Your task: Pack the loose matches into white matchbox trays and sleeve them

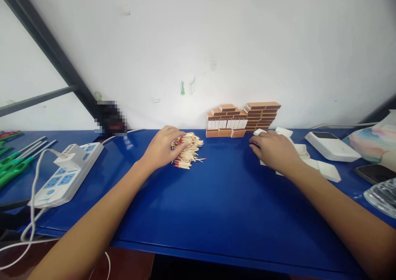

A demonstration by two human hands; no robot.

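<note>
A loose heap of wooden matches (190,150) with red heads lies on the blue table. My left hand (163,145) is at the heap's left side, fingers curled over its far edge and thumb in front, with matches between them. Over several white matchbox trays (329,171) on the right is my right hand (275,148), palm down. Its fingers are bent and a little apart from the thumb; white trays show behind and below them, and nothing is plainly gripped. Between the hands, matchboxes (225,133) with brown striking sides are stacked against the wall, some with white ends facing me.
A taller matchbox stack (262,115) adjoins on the right. Farther right are a white device (332,145), a dark phone (375,173) and clear plastic (382,195). On the left lie a power strip (66,179) with a white cable and green-handled tools (15,166).
</note>
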